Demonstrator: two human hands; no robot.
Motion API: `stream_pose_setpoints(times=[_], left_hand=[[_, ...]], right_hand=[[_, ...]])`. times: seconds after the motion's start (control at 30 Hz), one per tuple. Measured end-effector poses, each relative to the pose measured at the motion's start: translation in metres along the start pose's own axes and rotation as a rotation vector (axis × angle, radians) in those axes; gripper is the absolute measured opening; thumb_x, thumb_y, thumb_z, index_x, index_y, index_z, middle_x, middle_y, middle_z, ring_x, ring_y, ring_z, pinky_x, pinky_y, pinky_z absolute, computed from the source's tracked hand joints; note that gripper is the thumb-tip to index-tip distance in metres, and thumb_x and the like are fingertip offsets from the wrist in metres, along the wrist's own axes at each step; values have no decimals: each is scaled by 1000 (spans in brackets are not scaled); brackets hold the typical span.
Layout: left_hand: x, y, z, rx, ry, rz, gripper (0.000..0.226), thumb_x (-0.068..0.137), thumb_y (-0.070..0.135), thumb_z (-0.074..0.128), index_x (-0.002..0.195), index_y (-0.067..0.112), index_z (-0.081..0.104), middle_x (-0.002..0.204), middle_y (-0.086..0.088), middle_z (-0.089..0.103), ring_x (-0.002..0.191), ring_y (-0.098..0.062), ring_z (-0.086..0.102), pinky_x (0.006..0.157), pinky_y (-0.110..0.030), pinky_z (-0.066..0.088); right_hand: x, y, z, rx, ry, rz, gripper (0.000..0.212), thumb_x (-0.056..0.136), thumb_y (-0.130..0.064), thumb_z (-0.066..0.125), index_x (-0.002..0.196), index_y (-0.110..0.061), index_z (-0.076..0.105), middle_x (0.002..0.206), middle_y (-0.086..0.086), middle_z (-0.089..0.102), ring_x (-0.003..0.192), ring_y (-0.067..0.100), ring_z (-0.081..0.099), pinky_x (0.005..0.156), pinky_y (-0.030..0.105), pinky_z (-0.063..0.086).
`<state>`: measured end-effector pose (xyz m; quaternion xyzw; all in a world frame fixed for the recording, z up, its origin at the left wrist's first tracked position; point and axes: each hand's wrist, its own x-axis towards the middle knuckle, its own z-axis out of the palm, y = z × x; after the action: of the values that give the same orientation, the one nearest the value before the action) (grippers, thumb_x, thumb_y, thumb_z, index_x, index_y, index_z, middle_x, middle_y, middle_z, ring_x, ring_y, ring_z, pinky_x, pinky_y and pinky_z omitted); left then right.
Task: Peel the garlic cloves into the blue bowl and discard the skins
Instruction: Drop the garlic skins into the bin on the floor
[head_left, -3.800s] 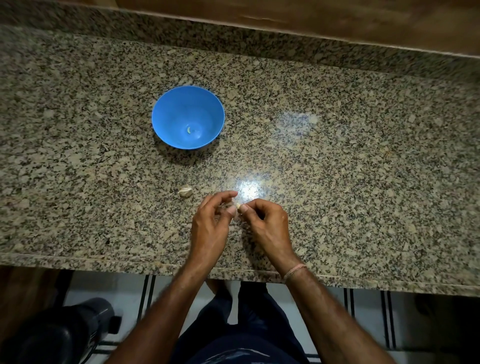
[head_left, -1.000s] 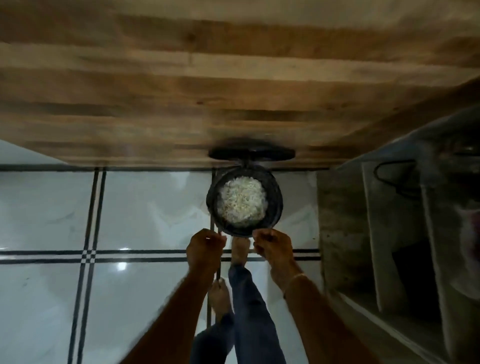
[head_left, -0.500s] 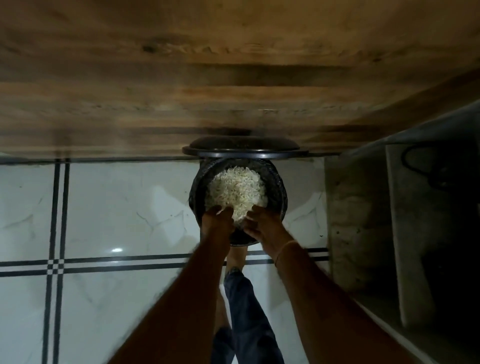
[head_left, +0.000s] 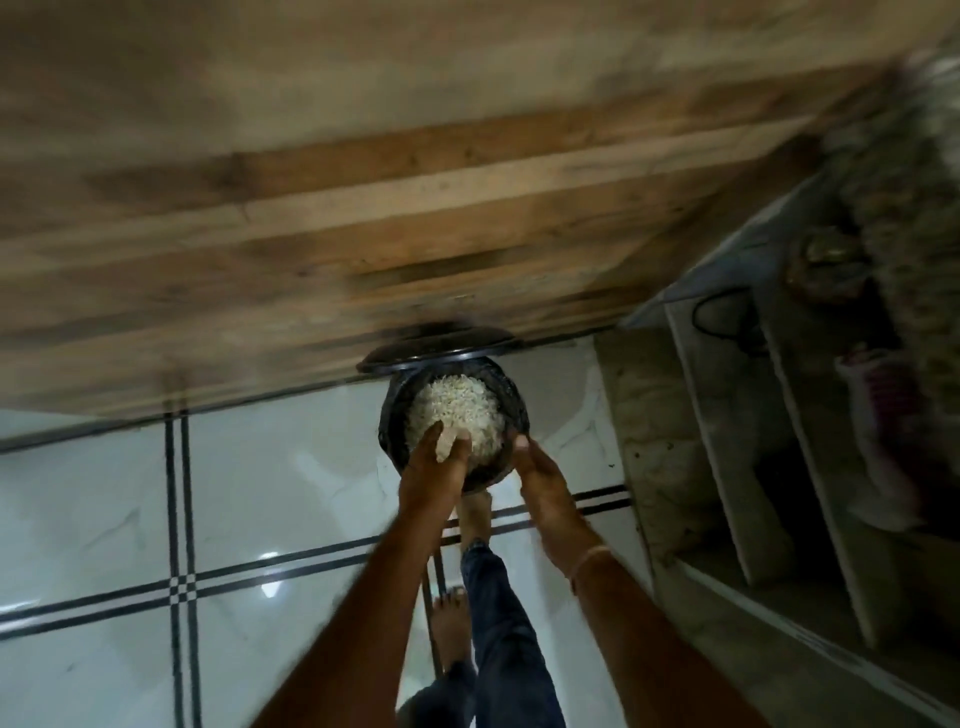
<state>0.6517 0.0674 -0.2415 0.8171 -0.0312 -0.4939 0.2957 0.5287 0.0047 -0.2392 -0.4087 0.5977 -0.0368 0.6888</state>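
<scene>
Head view. The camera looks down at a black bin (head_left: 511, 415) standing on the tiled floor (head_left: 260, 493), against the foot of a wooden panel (head_left: 363, 208). The bin's lid (head_left: 441, 349) is raised at the far side. The bin is filled almost to the rim with a pale heap of skins (head_left: 457, 410).

Left hand (head_left: 431, 473): positioned over the near left part of the bin opening, fingers curled round a pale scrap (head_left: 447, 448), which is directly above the heap. Whether the scrap is skin or clove cannot be told for certain; its flat, papery look suggests skin.

Right hand (head_left: 540, 478): at the near right rim of the bin, back of the hand toward the camera, thumb tip visible. Its fingers are hidden, so it cannot be told whether it is gripping anything or is spread.

A bare foot (head_left: 475, 519) is just near the bin base. Open shelves (head_left: 753, 467) stand to the right.

Task status (judgement): the discard step is in hand, and the scrap is not yet released. The blue bowl and the counter are out of view, so the number of cloves peeled or left cannot be determined here. Remaining: drop the scrap, then return to the counter for any unpeeled cloves.
</scene>
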Motion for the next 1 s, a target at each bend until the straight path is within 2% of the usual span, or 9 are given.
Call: stream_pose_setpoints(times=[0.07,0.13,0.27,0.33,0.43,0.53,0.63,0.8,1.0], left_hand=[[-51,9,-6,263,36,195,62,104,44,56,160,27,37,164,-11,39,149,-33,38,121,-44,35],[-108,22,-4,432,32,398,62,105,41,56,161,25,36,165,-9,37,151,-31,35,121,-44,34],[-212,38,19,626,6,671,54,101,40,62,150,22,51,153,-7,54,142,-29,47,114,-45,41],[-256,40,41,644,-37,805,50,99,42,64,145,23,57,146,-5,60,136,-26,53,108,-40,43],[-314,42,85,679,-117,986,49,99,45,64,144,27,57,144,1,58,134,-20,52,105,-35,44],[-362,40,139,708,-189,1148,46,99,41,65,142,27,58,142,3,59,132,-20,51,106,-37,41],[-403,32,201,772,-220,1221,44,99,40,65,141,28,60,144,3,58,133,-21,52,106,-40,40],[-467,11,299,794,-308,1230,44,98,39,67,139,24,62,143,2,60,133,-22,53,107,-39,46],[-513,-4,399,871,-428,1266,40,95,35,71,134,26,65,129,4,66,119,-18,60,93,-33,52]], right_hand=[[-58,-12,-22,-60,64,-177,31,111,-35,46,135,-25,62,121,-10,64,103,-9,57,73,-2,44],[-113,-10,-48,-130,159,-313,27,110,-32,48,132,-27,61,121,-16,63,111,-5,57,83,-2,42],[-211,8,-101,-309,364,-459,50,106,-58,40,141,-27,59,141,-5,58,129,11,54,108,29,47],[-254,16,-130,-395,493,-518,56,105,-60,35,143,-26,59,145,-3,55,132,14,51,108,36,47],[-309,36,-179,-433,656,-549,44,109,-49,40,142,-25,59,144,-2,55,131,15,50,104,36,47],[-352,61,-233,-431,810,-568,53,107,-55,33,139,-24,61,140,-2,58,127,16,53,102,38,50],[-387,89,-289,-397,911,-558,58,105,-56,32,141,-21,61,141,0,59,128,17,54,104,37,48],[-423,150,-385,-413,985,-512,42,106,-39,45,139,-21,62,138,2,61,122,23,57,99,40,51],[-443,213,-478,-363,1071,-390,36,103,-26,61,138,-17,62,134,3,61,122,24,57,93,37,50]])
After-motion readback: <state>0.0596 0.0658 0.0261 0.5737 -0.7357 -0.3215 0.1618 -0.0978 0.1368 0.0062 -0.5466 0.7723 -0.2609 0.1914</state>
